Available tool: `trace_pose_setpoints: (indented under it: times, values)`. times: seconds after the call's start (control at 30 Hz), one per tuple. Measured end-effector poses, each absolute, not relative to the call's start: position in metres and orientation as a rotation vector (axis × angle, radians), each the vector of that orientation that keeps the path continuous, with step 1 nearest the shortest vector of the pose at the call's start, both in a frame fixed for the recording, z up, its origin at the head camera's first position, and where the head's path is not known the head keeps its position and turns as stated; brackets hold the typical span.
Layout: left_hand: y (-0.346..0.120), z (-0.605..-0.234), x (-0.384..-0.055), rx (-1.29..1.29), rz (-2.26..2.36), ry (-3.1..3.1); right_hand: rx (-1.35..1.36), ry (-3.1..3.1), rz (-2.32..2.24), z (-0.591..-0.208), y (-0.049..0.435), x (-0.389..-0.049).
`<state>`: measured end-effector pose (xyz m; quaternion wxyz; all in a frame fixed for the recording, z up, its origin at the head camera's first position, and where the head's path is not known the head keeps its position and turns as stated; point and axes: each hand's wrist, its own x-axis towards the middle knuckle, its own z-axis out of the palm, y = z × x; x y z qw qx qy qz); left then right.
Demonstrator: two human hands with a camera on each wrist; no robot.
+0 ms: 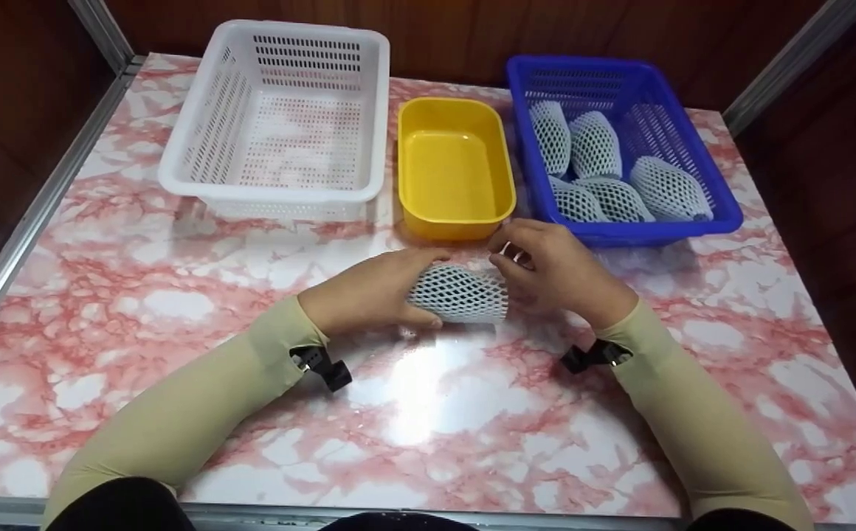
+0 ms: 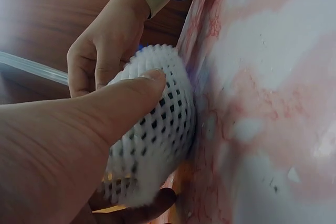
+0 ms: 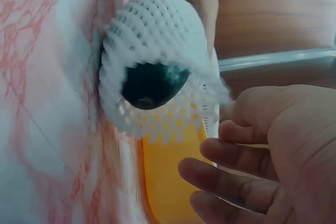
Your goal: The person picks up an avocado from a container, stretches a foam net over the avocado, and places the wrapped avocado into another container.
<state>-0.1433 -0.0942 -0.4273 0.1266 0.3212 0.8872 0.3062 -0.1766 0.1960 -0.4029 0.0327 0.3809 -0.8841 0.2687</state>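
Observation:
A white foam net sleeve [image 1: 461, 295] lies low over the table, its open end toward the right. My left hand [image 1: 369, 291] grips its closed-looking left part, thumb [image 2: 139, 95] along the near side. Inside the sleeve's mouth, the right wrist view shows a smooth, dark green rounded item [image 3: 152, 85], perhaps a fruit; most of it is covered by the mesh. At the mouth's rim my right hand [image 1: 564, 273] pinches the net's edge between thumb and forefinger, while its other fingers [image 3: 231, 182] hang loosely curled.
Behind the hands stand a white basket [image 1: 273, 193], a yellow tub [image 1: 457, 230] and a blue basket [image 1: 620, 236]. Several net-wrapped items [image 1: 668, 188] lie in the blue one. Brown panels [image 1: 443, 37] border the red-and-white marbled table [image 1: 273, 450].

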Motion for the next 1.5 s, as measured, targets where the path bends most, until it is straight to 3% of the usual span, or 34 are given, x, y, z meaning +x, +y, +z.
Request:
trace_pose_setpoints:
  times: [0.53, 0.87, 1.5]
  values:
    - [-0.109, -0.418, -0.147, 0.918, 0.827, 2.555, 1.154, -2.739, 0.71, -0.411, 0.196, -0.181]
    - [-0.128, -0.414, -0.146, 0.878, 0.425, 2.71, 1.17, -2.713, 0.711, -0.41, 0.195, -0.18]
    - [-0.128, -0.416, -0.147, 0.911, 0.389, 2.727, 1.154, -2.699, 0.681, -0.41, 0.192, -0.178]
